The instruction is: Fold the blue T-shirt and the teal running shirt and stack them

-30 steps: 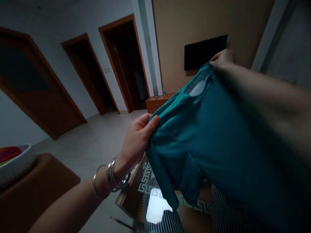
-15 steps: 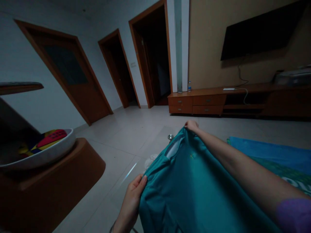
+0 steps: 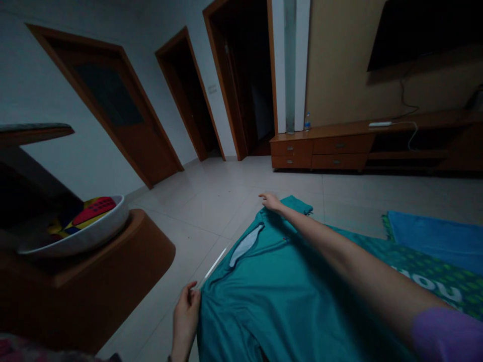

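Observation:
Teal pants point(image 3: 302, 286) lie spread out below me, with a side pocket point(image 3: 247, 245) gaping to show its pale lining. At the left edge of the pants is my left hand point(image 3: 186, 309), its thumb and fingers a little apart, with no cloth pinched in them. My right hand point(image 3: 270, 201) is over the top corner of the pants. Its fingers stretch out to the left past the edge and hold nothing. My right forearm crosses above the fabric and casts a shadow on it.
To the right lie a green patterned cloth point(image 3: 418, 271) with white lettering and a folded blue cloth point(image 3: 433, 234). A white basin point(image 3: 109, 221) with colourful items stands on a brown rounded base point(image 3: 151, 241) at left. A low wooden cabinet point(image 3: 339, 153) lines the far wall.
The pants were held up between both hands; now they lie flat and both hands have let go. My right hand has shifted left, and the view has turned slightly left.

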The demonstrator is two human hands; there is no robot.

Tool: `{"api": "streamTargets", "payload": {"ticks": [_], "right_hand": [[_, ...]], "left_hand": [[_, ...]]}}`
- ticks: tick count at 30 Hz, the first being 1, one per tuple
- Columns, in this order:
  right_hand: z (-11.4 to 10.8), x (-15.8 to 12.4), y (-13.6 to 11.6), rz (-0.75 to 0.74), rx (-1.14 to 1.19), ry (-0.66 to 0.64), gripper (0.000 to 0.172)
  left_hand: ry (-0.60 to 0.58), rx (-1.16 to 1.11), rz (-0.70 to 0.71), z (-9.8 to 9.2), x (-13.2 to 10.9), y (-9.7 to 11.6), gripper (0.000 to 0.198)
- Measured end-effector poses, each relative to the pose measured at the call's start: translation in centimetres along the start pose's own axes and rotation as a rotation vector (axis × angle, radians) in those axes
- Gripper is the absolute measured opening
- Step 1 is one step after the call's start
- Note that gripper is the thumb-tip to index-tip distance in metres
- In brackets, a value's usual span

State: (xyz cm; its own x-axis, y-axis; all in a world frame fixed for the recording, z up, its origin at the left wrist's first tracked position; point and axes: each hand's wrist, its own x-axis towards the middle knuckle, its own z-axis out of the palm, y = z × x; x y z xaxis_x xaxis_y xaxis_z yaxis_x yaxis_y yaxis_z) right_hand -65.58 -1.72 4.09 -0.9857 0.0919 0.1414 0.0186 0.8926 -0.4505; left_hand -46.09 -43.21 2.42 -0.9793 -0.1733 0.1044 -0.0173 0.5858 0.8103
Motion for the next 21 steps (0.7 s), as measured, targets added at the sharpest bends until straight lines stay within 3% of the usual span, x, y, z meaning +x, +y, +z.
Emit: {"api": "streamTargets", "payload": {"ticks": [4, 7, 11, 13, 15, 18, 21], "right_hand": [[0.2, -1.4, 0.4, -0.091, -0.047, -0.132, 0.037], [0.8, -2.5, -0.1, -0.194, -0.074, -0.234, 0.035], [1.9, -3.0, -1.9, -0.284, -0.112, -0.248, 0.042], [2.3, -3.0, -2.8, -0.322, -0.166, -0.259, 0.047], [2.5, -2.9, -3.5, -0.340, -0.219, -0.272, 0.040], [2.6, -2.5, -4.3, -0.279, -0.228, -0.234, 0.028], [2.7, -1.5, -5.1, -0.155, -0.184, -0.175, 0.031]], "left_hand": [[-0.007, 0.250, 0.378, 1.8, 0.8, 0.3, 0.033], [-0.099, 0.311, 0.535, 4.0, 1.0, 1.4, 0.031], [-0.242, 0.489, 0.609, 6.3, 1.5, 3.6, 0.038], [-0.329, 0.598, 0.629, 6.7, 2.0, 4.8, 0.035], [-0.398, 0.683, 0.634, 6.8, 2.6, 5.9, 0.028], [-0.446, 0.770, 0.619, 6.5, 4.0, 6.8, 0.016], [-0.490, 0.776, 0.564, 6.1, 6.0, 6.8, 0.013]]}}
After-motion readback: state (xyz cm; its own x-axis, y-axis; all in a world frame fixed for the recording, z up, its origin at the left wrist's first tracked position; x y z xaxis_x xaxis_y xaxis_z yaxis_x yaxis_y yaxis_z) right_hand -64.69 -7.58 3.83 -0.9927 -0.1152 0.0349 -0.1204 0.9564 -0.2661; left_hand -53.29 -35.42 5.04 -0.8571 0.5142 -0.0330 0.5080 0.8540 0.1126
